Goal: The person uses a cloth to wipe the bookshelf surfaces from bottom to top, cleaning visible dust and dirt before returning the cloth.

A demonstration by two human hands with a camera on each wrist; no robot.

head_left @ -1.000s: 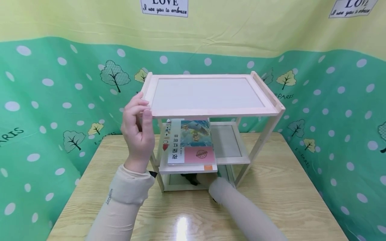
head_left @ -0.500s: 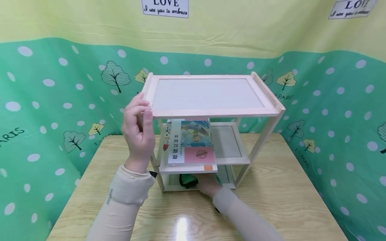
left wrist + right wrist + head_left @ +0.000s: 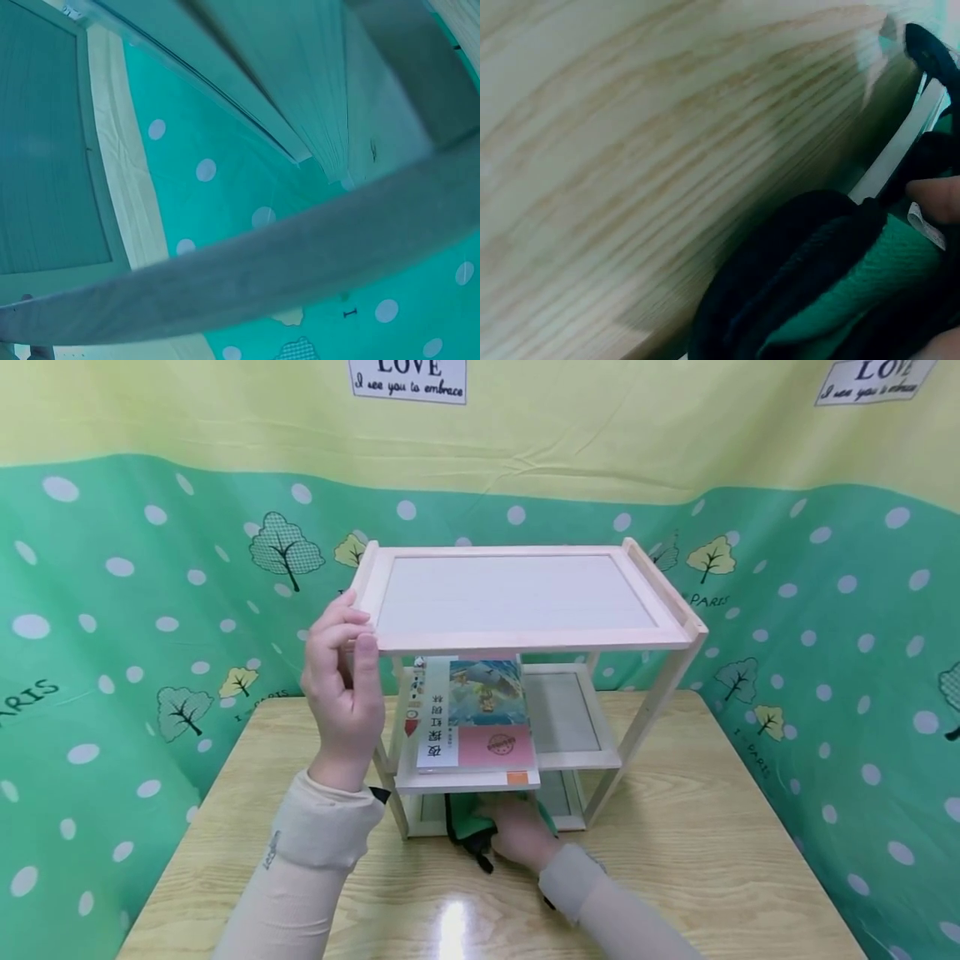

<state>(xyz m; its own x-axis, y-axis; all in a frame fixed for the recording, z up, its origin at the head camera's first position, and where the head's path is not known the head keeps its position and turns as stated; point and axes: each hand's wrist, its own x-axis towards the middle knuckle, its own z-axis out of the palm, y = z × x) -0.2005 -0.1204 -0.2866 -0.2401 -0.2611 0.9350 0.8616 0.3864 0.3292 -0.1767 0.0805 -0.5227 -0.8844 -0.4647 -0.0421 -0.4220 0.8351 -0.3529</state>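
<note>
Left sleeve: pale and cuffed point(image 3: 300, 860), over the table point(image 3: 712, 860) left of its front middle.
Left hand: grips point(image 3: 341, 693) the left front corner of the rack's top tier point(image 3: 517, 593), thumb at the front edge, other fingers over the left edge.
Book: lies flat point(image 3: 487, 702) on the left part of the middle tier point(image 3: 558, 714), blue picture above a pink panel, Chinese characters down its left side.
Under the book: a pale flat item point(image 3: 465, 781), orange patch at its right front corner, jutting past the middle tier's front edge.
Green-and-black cloth item: at the middle of the bottom tier's point(image 3: 555, 793) front edge and partly past it, a black strap end hanging forward; a small white tag point(image 3: 926, 225) shows in the right wrist view. Whether it rests on the tier, cannot tell.
Right hand: grips point(image 3: 521, 831) the cloth item, in front of the bottom tier's front edge.
Backdrop: green, white-spotted curtain point(image 3: 90, 610) behind the table's back edge, yellow above.
</note>
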